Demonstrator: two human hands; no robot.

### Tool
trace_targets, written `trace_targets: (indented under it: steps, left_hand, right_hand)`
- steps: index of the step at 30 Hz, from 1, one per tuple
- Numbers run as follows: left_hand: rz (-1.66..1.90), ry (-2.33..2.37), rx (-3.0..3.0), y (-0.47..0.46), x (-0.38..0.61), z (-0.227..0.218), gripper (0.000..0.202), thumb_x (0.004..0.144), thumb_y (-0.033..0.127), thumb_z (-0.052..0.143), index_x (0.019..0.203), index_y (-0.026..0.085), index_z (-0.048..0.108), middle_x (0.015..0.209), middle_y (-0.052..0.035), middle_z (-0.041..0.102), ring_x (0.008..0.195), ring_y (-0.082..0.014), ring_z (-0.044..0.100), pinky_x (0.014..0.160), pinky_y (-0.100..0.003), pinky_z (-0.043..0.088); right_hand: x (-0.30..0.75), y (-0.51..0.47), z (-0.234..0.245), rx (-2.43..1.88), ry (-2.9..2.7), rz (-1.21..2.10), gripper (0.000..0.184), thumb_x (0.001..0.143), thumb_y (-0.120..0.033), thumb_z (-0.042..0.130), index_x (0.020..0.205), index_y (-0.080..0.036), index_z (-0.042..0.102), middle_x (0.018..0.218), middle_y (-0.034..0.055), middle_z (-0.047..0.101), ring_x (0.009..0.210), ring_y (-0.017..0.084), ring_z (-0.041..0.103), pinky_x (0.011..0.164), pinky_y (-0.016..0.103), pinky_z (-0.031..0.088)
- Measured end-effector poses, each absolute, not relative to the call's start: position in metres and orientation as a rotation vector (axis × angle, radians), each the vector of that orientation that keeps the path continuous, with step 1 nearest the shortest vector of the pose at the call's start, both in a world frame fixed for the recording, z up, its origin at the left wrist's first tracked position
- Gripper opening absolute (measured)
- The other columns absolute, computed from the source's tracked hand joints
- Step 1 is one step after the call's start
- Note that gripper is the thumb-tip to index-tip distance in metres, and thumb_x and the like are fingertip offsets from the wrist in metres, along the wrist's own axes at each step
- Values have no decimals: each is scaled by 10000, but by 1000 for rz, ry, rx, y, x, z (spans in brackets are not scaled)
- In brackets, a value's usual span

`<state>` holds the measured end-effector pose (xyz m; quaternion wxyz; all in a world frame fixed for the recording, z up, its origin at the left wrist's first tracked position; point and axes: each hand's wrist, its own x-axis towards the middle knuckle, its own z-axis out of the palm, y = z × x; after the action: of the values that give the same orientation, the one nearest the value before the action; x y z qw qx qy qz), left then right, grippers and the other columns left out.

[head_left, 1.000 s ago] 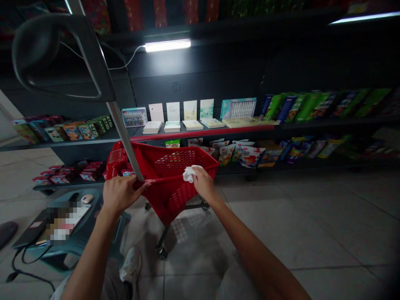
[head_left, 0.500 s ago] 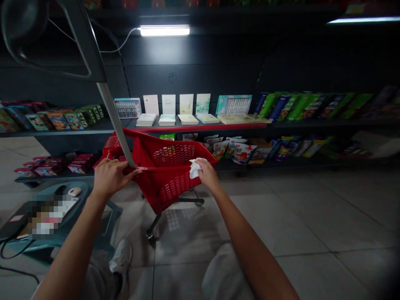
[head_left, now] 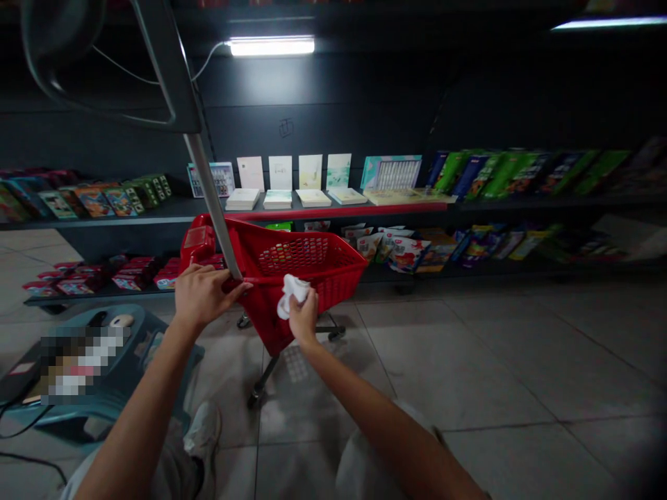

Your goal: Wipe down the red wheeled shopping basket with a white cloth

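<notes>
A red plastic shopping trolley (head_left: pixel 307 264) stands on wheels on the tiled floor in front of me. My left hand (head_left: pixel 204 295) is closed on its near rim, beside the grey metal handle pole (head_left: pixel 211 201) that rises to a dark loop grip (head_left: pixel 94 62). My right hand (head_left: pixel 302 316) is closed on a crumpled white cloth (head_left: pixel 290 292) and presses it against the trolley's near side wall, just below the rim.
Dark shelves (head_left: pixel 338 208) behind the trolley carry notebooks, paint sets and coloured packs. A blue plastic stool (head_left: pixel 130 354) with a mouse and a flat item stands at the left. My shoe (head_left: pixel 206 434) is on the floor below. Tiled floor spreads to the right.
My right hand with the white cloth moved from the trolley's right rim left and down to its near side wall. The left hand kept its hold on the rim.
</notes>
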<state>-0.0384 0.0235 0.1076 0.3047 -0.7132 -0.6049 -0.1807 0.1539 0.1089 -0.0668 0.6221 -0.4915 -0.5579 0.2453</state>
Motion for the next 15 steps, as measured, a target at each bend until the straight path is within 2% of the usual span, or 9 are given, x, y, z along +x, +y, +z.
trace_targets:
  steps: [6,11,15]
  left_hand:
    - [-505,-1608,-1868,24,-35,105,531,887,682,512,785,216,745,686,-81,692,702,-243,651,750,-367,391]
    - [-488,-1661,-1836,22,-33,107,482,892,643,522,809,226,750,700,-81,691,707,-241,642,758,-369,388]
    - [-468,-1667,-1831,22,-33,109,470,904,618,509,800,225,746,693,-86,682,701,-240,634,758,-369,388]
  right_hand:
    - [123,53,-38,-824,-1689,458,446,848,-83,548,1276,-208,536,1270,110,543,1262,228,504,1104,383,428]
    - [136,62,-83,-839,-1922,401,383,853,-86,596,1216,-209,601,1246,112,568,1240,260,519,1078,412,453]
    - [145,63,-110,-854,-2073,367,321,879,-119,612,1190,-193,636,1250,124,591,1271,272,512,1113,418,438]
